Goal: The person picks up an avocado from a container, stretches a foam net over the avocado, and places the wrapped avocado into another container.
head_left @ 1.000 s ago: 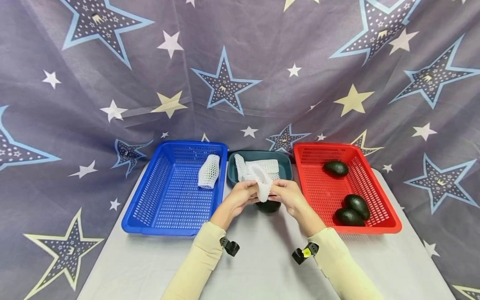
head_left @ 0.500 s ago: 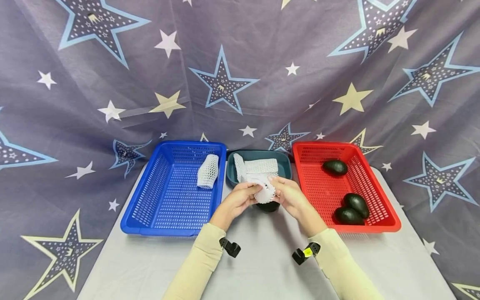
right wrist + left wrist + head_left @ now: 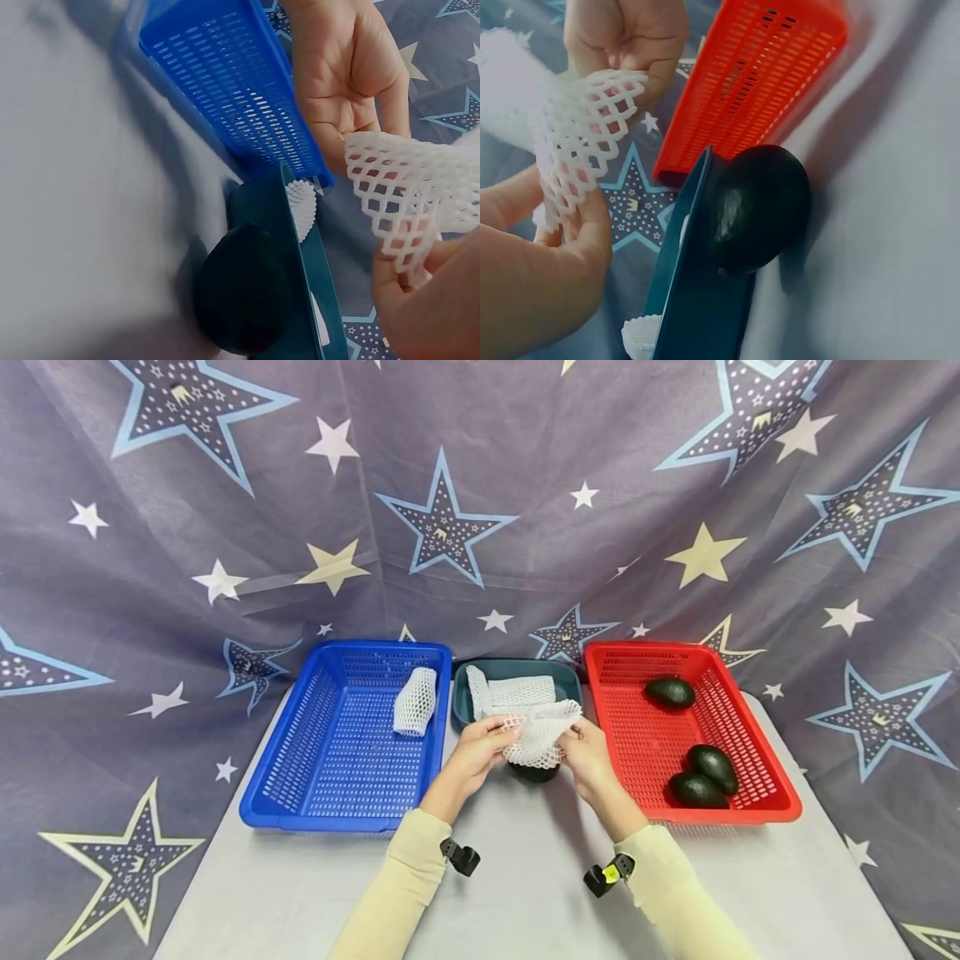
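Between both hands a white foam net sleeve (image 3: 542, 737) is stretched, its mesh mouth spread toward the wearer. My left hand (image 3: 474, 755) pinches the sleeve's left edge; in the left wrist view its thumb and fingers (image 3: 585, 225) grip the mesh rim. On the other side my right hand (image 3: 588, 758) pinches the right edge, seen close in the right wrist view with the net (image 3: 397, 187) between the hands. Below the sleeve a dark avocado (image 3: 534, 772) rests on the table, right by the front wall of the green tray (image 3: 705, 300).
The green tray (image 3: 573, 697) behind the hands holds more net sleeves (image 3: 522, 691). At left a blue basket (image 3: 337, 821) contains one netted item (image 3: 416, 702). The red basket (image 3: 783, 814) at right holds three avocados (image 3: 671, 692). A starred curtain (image 3: 480, 602) hangs behind.
The sleeve has gone from upright and bunched to opened out, tilting right with its mesh mouth spread. The right hand has shifted slightly right; the avocado beneath stays put.
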Demonstrator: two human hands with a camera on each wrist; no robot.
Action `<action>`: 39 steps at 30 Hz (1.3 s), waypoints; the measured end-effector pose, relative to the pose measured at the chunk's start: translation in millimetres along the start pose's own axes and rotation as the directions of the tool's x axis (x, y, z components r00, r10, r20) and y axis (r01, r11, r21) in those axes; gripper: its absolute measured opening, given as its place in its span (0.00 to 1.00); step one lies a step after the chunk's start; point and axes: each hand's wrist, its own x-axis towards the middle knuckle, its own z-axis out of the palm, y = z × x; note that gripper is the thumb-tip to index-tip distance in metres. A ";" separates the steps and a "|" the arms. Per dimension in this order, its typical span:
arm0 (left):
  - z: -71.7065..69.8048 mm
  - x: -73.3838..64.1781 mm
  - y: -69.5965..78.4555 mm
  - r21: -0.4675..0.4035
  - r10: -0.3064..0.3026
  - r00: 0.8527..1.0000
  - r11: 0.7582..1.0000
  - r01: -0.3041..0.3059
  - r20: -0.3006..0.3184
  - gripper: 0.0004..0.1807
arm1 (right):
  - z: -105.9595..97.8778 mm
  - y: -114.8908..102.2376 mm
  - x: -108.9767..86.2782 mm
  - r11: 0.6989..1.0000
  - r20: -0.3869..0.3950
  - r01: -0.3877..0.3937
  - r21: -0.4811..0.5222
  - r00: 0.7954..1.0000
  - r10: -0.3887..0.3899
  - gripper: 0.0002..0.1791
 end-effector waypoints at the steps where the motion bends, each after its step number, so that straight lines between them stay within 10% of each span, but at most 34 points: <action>1: -0.1 0.4 -1.5 0.017 0.004 1.000 1.000 -0.004 -0.020 0.20 | 0.5 0.4 0.0 1.000 -0.018 0.015 -0.001 1.000 -0.015 0.16; 9: 6.1 3.8 -14.4 0.193 0.102 0.982 0.979 -0.070 -0.161 0.12 | 3.8 17.0 2.3 0.943 -0.218 0.178 -0.280 0.945 -0.243 0.07; 15: 16.9 8.9 -25.3 0.352 0.234 0.942 0.926 -0.140 -0.242 0.10 | 6.7 41.7 3.7 0.821 -0.292 0.200 -0.535 0.868 -0.402 0.06; 19: 22.9 14.3 -32.2 0.414 0.291 0.911 0.897 -0.155 -0.291 0.08 | 7.0 54.0 4.2 0.793 -0.316 0.174 -0.584 0.851 -0.419 0.07; 39: 27.6 31.8 -52.8 0.667 0.316 0.905 0.744 -0.050 -0.284 0.04 | -5.0 82.1 19.9 0.881 -0.433 0.016 -0.473 0.867 -0.248 0.08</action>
